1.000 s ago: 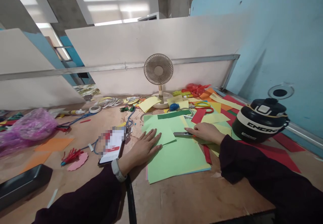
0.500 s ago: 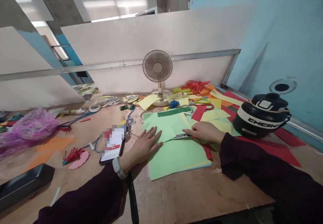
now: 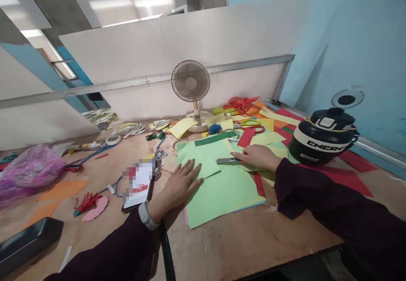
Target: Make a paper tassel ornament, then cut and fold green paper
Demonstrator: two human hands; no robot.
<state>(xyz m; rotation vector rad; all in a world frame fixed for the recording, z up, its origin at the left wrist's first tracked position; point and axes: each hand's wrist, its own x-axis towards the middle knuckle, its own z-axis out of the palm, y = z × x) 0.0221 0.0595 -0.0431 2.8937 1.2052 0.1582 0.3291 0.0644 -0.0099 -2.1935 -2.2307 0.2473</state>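
My left hand [image 3: 177, 188] lies flat with fingers stretched on light green paper, holding nothing. Under it is a smaller green piece [image 3: 206, 160] on a larger green sheet [image 3: 222, 196], with yellow, blue and pink edges showing beneath. My right hand [image 3: 258, 156] is closed around a box cutter [image 3: 227, 160]; its grey blade points left over the green piece, and the handle is mostly hidden in the fingers. A dark green strip [image 3: 215, 139] lies across the stack's far edge. Whether the blade touches the paper I cannot tell.
A fan [image 3: 190, 82] stands behind the paper. Scissors [image 3: 253, 125] and a blue yarn ball [image 3: 215, 129] lie near its base. At the right stands a black jug [image 3: 322, 139] on red paper. On the left are a phone [image 3: 139, 186] and a pink plastic bag [image 3: 34, 167].
My right hand has lifted the box cutter up and away from the cut edge of the smaller green piece. My left hand stays on the paper. The view has shifted slightly.
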